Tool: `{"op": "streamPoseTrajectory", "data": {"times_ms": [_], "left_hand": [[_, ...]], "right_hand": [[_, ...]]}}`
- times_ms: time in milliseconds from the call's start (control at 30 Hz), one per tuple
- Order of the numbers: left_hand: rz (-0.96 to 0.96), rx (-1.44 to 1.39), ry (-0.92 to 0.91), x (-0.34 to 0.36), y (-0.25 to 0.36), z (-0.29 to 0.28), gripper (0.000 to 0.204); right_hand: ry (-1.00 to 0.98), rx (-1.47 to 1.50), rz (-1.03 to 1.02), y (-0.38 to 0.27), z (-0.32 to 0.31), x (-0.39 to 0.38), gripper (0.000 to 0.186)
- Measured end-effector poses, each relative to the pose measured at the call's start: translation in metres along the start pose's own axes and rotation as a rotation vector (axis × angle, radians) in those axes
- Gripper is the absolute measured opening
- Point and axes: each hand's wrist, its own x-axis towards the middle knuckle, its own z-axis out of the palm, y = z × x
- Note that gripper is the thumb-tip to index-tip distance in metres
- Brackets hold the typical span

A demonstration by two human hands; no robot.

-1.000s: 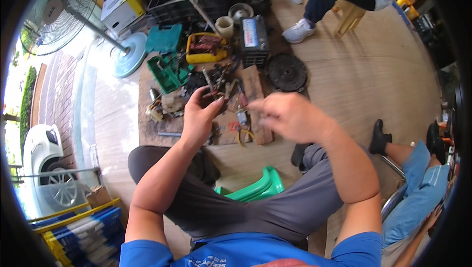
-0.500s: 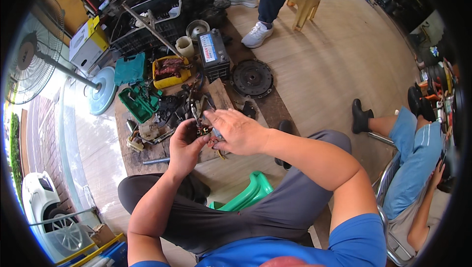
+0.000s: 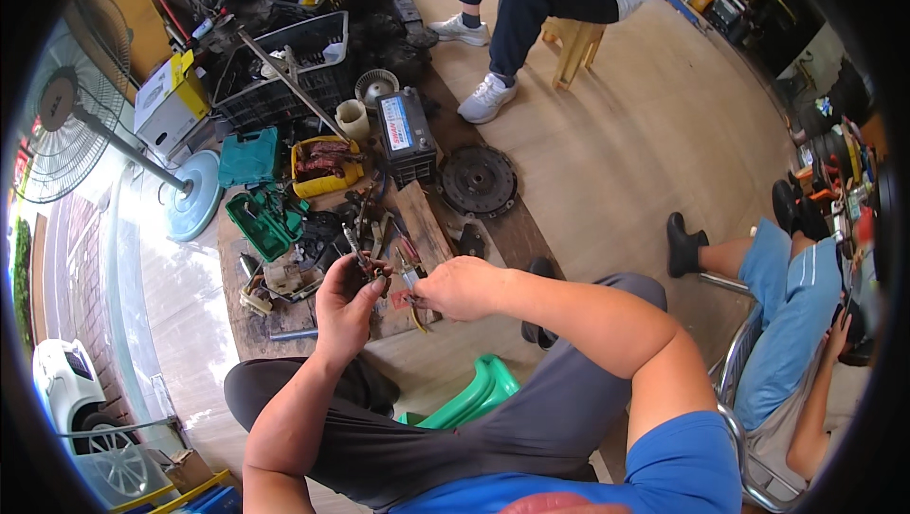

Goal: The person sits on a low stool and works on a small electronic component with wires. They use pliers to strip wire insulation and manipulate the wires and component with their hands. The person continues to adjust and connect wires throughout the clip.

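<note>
My left hand [image 3: 343,306] is closed around a small dark part [image 3: 373,272], its thumb and fingertips pressed on it. Behind these fingers a slim metallic piece [image 3: 353,237] points away; I cannot tell whether it belongs to the held part. Beside it my right hand [image 3: 462,288] has curled fingers, a little apart from the left. At its fingertips shows a thin silvery piece [image 3: 409,276], and whether the hand grips it is unclear. Just below lie a red scrap [image 3: 397,300] and a yellow wire-like piece [image 3: 419,321]. A wooden block [image 3: 423,225] lies just beyond the hands.
On the low board stand a car battery [image 3: 408,135], a round clutch-like disc [image 3: 478,180], a yellow container [image 3: 327,180] and an opened green case [image 3: 256,230]. A green plastic stool [image 3: 474,396] is between my legs. Two other people sit nearby; a fan [image 3: 66,102] stands left.
My right hand has drawn back from the left, and its fingers are now more curled. My left hand has shifted slightly down and left with the dark part. The view has tilted a little.
</note>
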Motion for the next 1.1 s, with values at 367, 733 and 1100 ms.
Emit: {"op": "streamPoseTrajectory", "data": {"times_ms": [367, 733, 1100], "left_hand": [[-0.069, -0.392, 0.243, 0.019, 0.03, -0.015, 0.022], [0.014, -0.572, 0.189, 0.011, 0.074, -0.027, 0.025], [-0.028, -0.552, 0.216, 0.005, 0.07, -0.02, 0.025]], "right_hand": [[-0.039, -0.104, 0.166, 0.022, 0.024, 0.008, 0.022], [0.83, -0.079, 0.688, 0.141, -0.062, -0.094, 0.038], [0.853, -0.136, 1.022, 0.184, -0.078, -0.153, 0.049]]}}
